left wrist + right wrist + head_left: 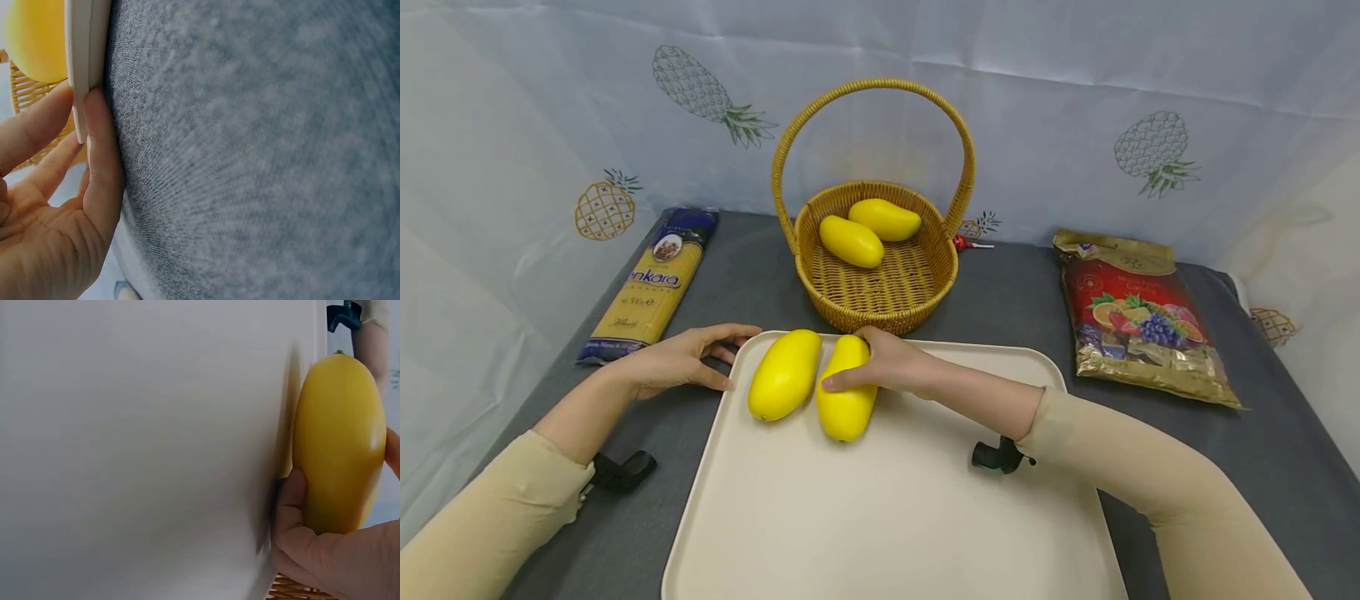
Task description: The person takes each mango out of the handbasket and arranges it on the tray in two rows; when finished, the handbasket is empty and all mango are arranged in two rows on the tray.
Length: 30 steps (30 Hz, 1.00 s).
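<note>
In the head view, two yellow mangoes lie at the far left of a cream tray (925, 508). My right hand (891, 362) grips the right-hand mango (846, 417), thumb on one side and fingers on the other. In the right wrist view that mango (340, 437) is close to the tray surface. Beside it is the other mango (784, 375), untouched. My left hand (673, 358) holds the tray's far left corner; in the left wrist view the rim (87, 50) lies between thumb and finger. Some right fingers are hidden behind the mango.
A wicker basket (887, 321) with a tall handle stands behind the tray, with two more mangoes (883, 218) in it. A spaghetti pack (651, 292) lies left, a red and gold candy bag (1142, 321) right. A red lollipop (961, 242) lies beside the basket.
</note>
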{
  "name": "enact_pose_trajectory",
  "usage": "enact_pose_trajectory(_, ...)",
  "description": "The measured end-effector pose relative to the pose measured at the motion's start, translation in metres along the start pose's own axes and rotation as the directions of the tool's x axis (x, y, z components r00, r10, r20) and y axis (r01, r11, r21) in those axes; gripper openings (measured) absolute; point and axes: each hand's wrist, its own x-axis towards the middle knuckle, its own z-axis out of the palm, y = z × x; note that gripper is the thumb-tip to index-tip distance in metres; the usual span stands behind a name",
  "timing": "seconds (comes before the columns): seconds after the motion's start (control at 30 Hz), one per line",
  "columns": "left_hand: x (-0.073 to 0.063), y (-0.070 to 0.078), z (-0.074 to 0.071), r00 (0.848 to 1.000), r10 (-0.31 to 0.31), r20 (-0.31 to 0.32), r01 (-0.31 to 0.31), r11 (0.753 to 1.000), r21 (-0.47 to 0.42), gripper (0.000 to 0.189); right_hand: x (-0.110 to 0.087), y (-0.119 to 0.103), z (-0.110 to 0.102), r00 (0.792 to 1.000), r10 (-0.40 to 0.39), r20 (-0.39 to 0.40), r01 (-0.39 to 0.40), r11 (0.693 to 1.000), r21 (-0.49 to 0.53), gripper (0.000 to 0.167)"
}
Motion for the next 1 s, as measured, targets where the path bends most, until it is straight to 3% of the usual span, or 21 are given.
enact_pose_trajectory(0.17,0.0001,-0.0005,0.0005,1.000,-0.003,0.000,0.003,1.000,0.003,0.085,0.0017,-0.0017,0.0035,1.000,0.011,-0.016,-0.011,1.000,-0.001,0.092)
enact_pose_trajectory(0.43,-0.0005,-0.0011,0.0005,1.000,-0.003,0.003,0.003,1.000,-0.011,0.085,0.0021,-0.0013,0.0068,0.999,-0.031,-0.038,0.033,0.998,0.055,0.064)
enact_pose_trajectory(0.67,-0.0009,-0.0016,0.0002,1.000,0.000,0.001,0.000,1.000,-0.012,0.085,0.0030,-0.0014,0.0090,0.997,-0.060,-0.048,0.063,0.996,0.069,0.053)
enact_pose_trajectory(1.0,-0.0004,0.0008,0.0000,1.000,-0.013,0.004,0.013,1.000,-0.004,0.085,-0.0008,-0.0018,0.0084,0.996,-0.002,-0.086,0.006,0.999,0.047,0.072)
